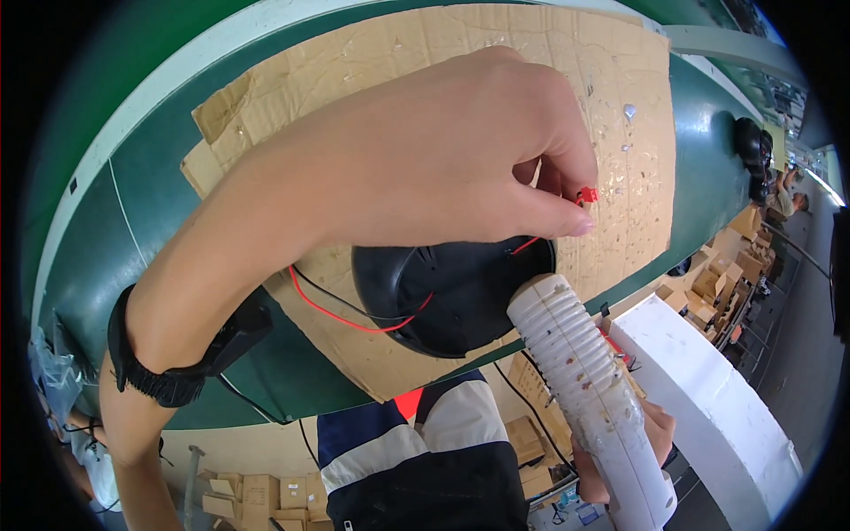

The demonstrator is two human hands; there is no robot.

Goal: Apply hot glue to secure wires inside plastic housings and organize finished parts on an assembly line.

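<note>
In the head view, our left hand (487,146) pinches the red connector (591,195) over cardboard (630,212), beyond the black shell (478,305); our right hand (657,431) wraps the white ribbed tool (580,372). The connector looks light and stiff, best held by its sides.

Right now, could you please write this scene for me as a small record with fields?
Left hand: the left hand holds a red connector at its wire end
Right hand: the right hand grips a white ribbed tool
Workpiece: round black plastic housing, on cardboard
Wiring: red wire and black wire loop out beside the housing
Tool tip: overlaps the housing's edge in view; contact cannot be told
Surface: glossy-spotted cardboard sheet on a green workbench
Below bench: cardboard boxes
</note>
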